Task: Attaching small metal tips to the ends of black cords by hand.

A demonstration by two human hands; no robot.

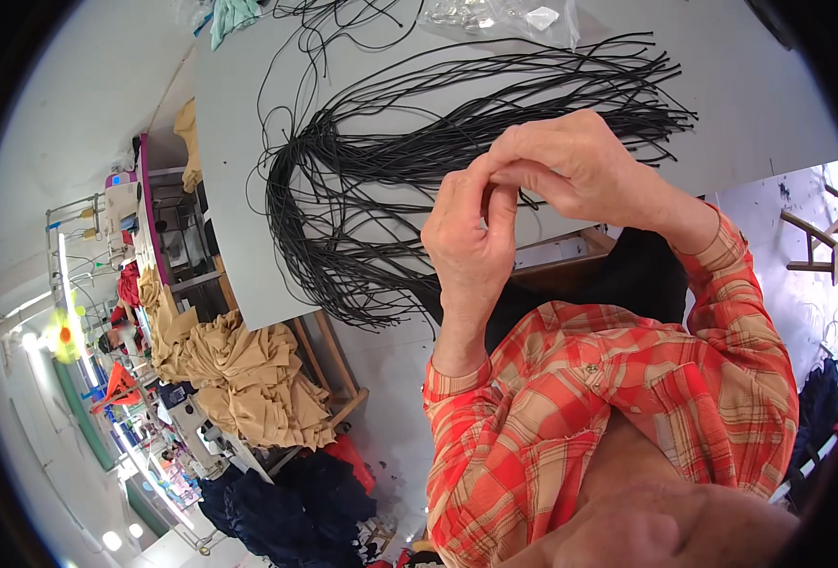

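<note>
Head view shows the left hand (464, 225) and right hand (575, 168) pinched together, hiding anything held, near many loose black cords (395, 151), finished or waiting, I can't tell.

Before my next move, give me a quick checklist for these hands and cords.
1. Hands together: ok, left hand meets right hand.
2. Cord gripped between them: cannot tell, the pinch hides it.
3. Black cords neatly separated: not ok, many strands cross.
4. All cords within the grey table: not ok, some extend past the near edge.
5. Clear plastic bag away from the hands: ok, near the far edge.
</note>
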